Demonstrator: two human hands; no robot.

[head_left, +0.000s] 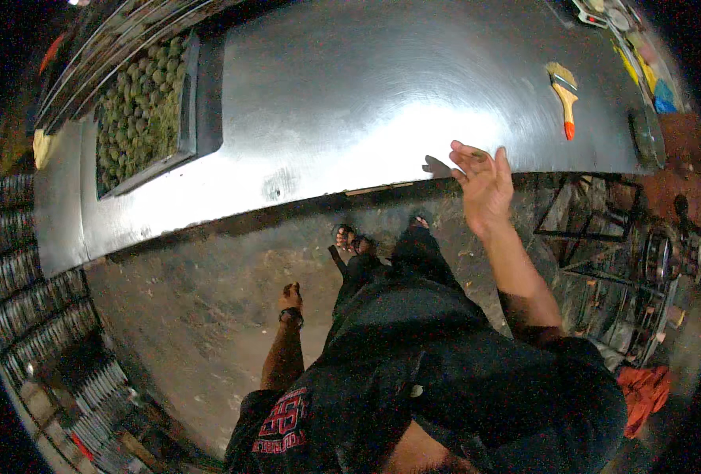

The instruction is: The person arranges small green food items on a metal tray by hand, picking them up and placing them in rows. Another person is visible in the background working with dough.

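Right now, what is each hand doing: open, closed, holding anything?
Left hand: hangs at the person's side, holding nothing visible; open or closed cannot be told.
Right hand: open at the metal table edge, empty.

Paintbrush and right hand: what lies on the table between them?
Nothing: head view shows only bare shiny metal tabletop between the paintbrush and the right hand.

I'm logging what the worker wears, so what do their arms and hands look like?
Both forearms are bare. The left hand has a dark band, like a watch, at the wrist. The right hand shows no glove or ring. Short black sleeves, and the shirt bears red print.
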